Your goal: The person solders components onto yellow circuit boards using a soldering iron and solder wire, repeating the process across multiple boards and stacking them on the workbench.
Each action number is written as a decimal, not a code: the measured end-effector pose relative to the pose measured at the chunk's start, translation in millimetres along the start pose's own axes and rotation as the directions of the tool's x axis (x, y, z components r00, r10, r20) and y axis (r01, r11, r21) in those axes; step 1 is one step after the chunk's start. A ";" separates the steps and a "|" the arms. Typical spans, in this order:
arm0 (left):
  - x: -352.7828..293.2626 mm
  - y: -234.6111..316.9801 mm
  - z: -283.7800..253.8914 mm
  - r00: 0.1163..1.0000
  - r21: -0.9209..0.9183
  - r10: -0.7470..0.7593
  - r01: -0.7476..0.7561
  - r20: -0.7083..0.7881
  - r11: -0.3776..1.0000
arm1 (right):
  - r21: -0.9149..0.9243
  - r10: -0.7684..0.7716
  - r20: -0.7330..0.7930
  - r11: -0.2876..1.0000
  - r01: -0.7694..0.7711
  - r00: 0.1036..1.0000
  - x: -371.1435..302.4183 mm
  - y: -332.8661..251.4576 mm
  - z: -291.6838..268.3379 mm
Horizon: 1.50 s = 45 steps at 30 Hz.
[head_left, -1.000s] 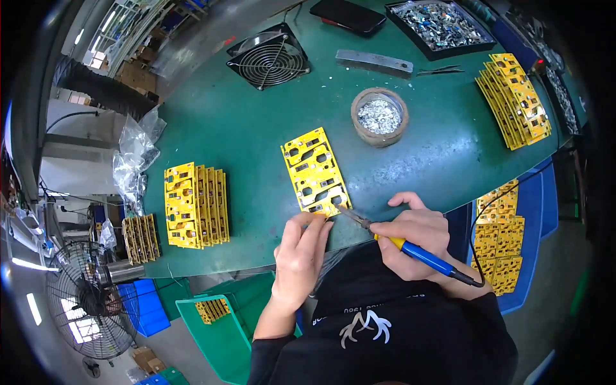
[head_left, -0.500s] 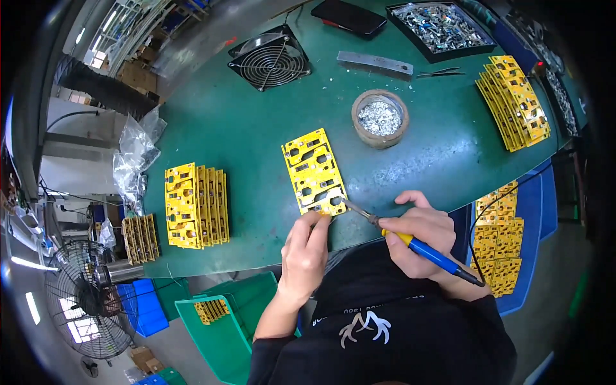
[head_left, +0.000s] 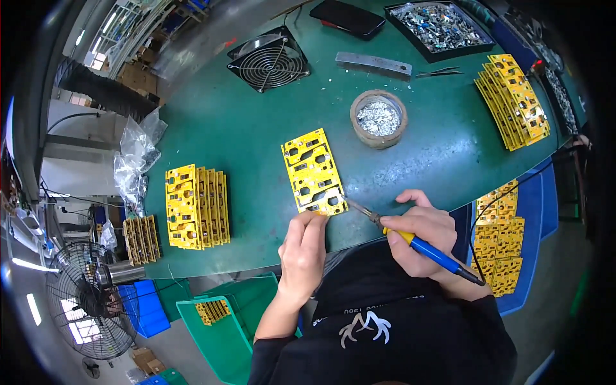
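A yellow circuit board (head_left: 314, 170) lies flat on the green table in front of me, with dark parts and cut-out openings in it. The closed fingers of my left hand (head_left: 303, 253) pinch its near edge; whether they also hold something small is hidden. My right hand (head_left: 420, 234) grips a soldering iron (head_left: 436, 255) with a blue and yellow handle. The iron's metal tip points left and sits close to the board's near right corner; I cannot tell whether it touches.
A round pot (head_left: 378, 122) of silvery scraps stands beyond the board. Stacked boards stand left (head_left: 196, 208) and far right (head_left: 513, 106). A square fan (head_left: 269, 61), metal bar (head_left: 374, 65), tweezers (head_left: 439, 72), phone (head_left: 348, 18) and parts tray (head_left: 443, 32) lie farther back.
The iron's tip has shifted slightly right, toward the board's outer edge. My left hand has drawn slightly left, and the board stays in place.
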<state>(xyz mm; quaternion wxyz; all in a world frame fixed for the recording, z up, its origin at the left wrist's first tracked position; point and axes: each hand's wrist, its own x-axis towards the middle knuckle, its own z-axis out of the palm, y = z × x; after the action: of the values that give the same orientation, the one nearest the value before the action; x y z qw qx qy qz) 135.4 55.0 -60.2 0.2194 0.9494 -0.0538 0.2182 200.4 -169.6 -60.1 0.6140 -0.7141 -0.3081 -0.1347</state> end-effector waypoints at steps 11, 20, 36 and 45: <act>-2.6 -5.0 1.3 0.998 -0.006 0.053 -0.053 0.025 0.999 | -0.012 -0.001 -0.008 1.000 0.000 1.000 0.0 1.7 0.2; -1.5 -4.5 1.4 0.997 -0.026 0.059 -0.058 0.047 0.998 | -0.018 -0.004 -0.022 1.000 0.003 1.000 1.9 -0.1 1.0; 103.7 27.9 23.5 0.967 -0.227 0.132 -0.182 -0.218 0.957 | -0.197 -0.034 -0.132 0.980 0.007 0.991 4.5 3.8 -20.1; 94.7 4.6 0.0 0.986 -0.063 0.008 -0.019 -0.164 0.998 | -0.417 -0.007 -0.142 0.908 -0.053 0.990 13.3 20.8 -15.0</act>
<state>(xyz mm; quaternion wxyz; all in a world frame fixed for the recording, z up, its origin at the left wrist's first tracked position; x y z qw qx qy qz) 219.7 50.2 -16.9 0.2521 0.9203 -0.0489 0.2950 226.1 -181.5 -65.9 0.4680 -0.8215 -0.2198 -0.2403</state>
